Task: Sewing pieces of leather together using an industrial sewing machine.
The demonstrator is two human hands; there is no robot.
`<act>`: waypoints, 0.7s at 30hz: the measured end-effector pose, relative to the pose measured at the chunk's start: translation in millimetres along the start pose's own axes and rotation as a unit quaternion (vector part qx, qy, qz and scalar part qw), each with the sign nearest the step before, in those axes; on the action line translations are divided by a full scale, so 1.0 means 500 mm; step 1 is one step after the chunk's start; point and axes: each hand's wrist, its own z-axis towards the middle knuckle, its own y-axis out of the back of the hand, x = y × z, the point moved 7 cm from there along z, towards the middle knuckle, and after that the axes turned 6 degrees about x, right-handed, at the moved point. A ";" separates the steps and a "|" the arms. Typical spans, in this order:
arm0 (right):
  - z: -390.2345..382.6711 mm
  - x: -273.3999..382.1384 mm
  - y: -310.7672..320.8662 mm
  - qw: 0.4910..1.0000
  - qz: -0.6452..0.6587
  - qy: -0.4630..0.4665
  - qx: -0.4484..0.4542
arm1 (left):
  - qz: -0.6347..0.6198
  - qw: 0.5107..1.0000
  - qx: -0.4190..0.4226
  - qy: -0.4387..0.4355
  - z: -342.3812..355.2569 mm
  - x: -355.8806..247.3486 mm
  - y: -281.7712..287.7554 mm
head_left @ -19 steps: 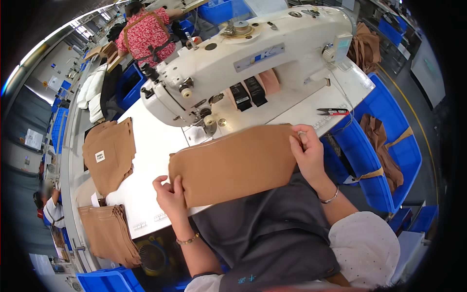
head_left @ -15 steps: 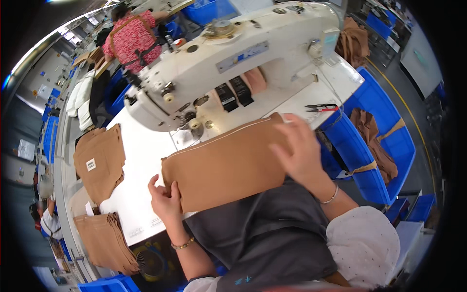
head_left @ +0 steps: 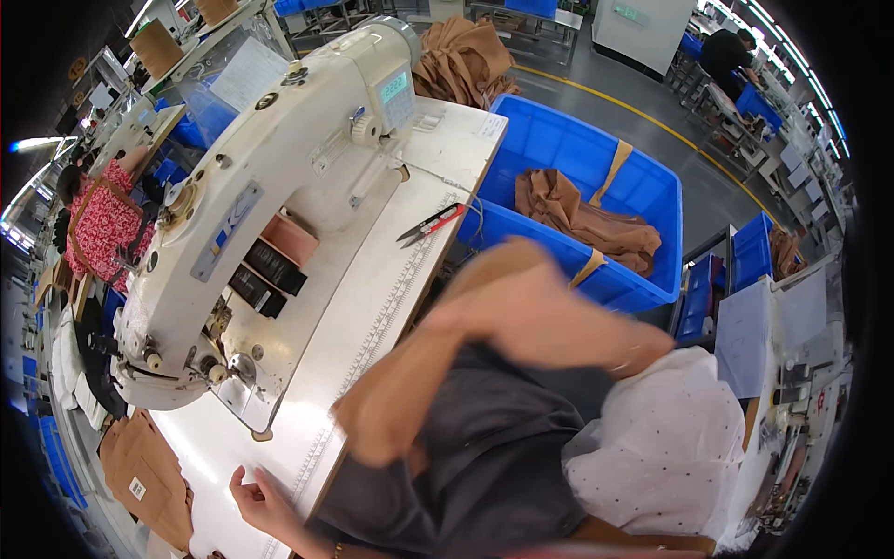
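My right hand [head_left: 475,303] is closed on a brown fabric piece [head_left: 391,401], carrying it over my lap at the table's right edge. Motion smears both, and the finger detail is lost. The piece hangs folded and bent, partly above and partly below the hand. My left hand [head_left: 263,503] rests low over the white table [head_left: 326,373], its fingers loosely apart with nothing in them. Beyond it stands a white sewing machine [head_left: 279,140]. A stack of brown cut pieces [head_left: 144,480] with a white label lies left of that hand.
Right of the table stands a blue bin [head_left: 577,224] holding crumpled brown fabric [head_left: 587,219]. Red-handled snips [head_left: 433,224] lie near the table's right edge. More brown fabric [head_left: 466,61] is heaped behind the machine. Co-workers sit at far left and far right.
The view has swung right. The brown piece, earlier flat on the table by both hands, has left the table in my right hand. My left hand has let go.
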 end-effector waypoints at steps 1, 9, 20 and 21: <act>-0.030 -0.048 0.068 0.994 -0.014 -0.111 -0.013 | 0.016 1.000 -0.004 0.001 0.000 -0.007 0.006; -0.279 -0.412 0.159 0.939 -0.178 -0.296 0.002 | 0.040 0.999 0.002 -0.001 0.004 -0.009 0.001; -0.429 -0.704 -0.146 0.908 0.027 -0.290 0.300 | 0.053 0.999 0.004 0.006 0.003 -0.031 -0.006; -0.425 -0.717 -0.146 0.902 0.052 -0.321 0.282 | 0.055 0.998 -0.002 0.012 0.002 -0.029 -0.003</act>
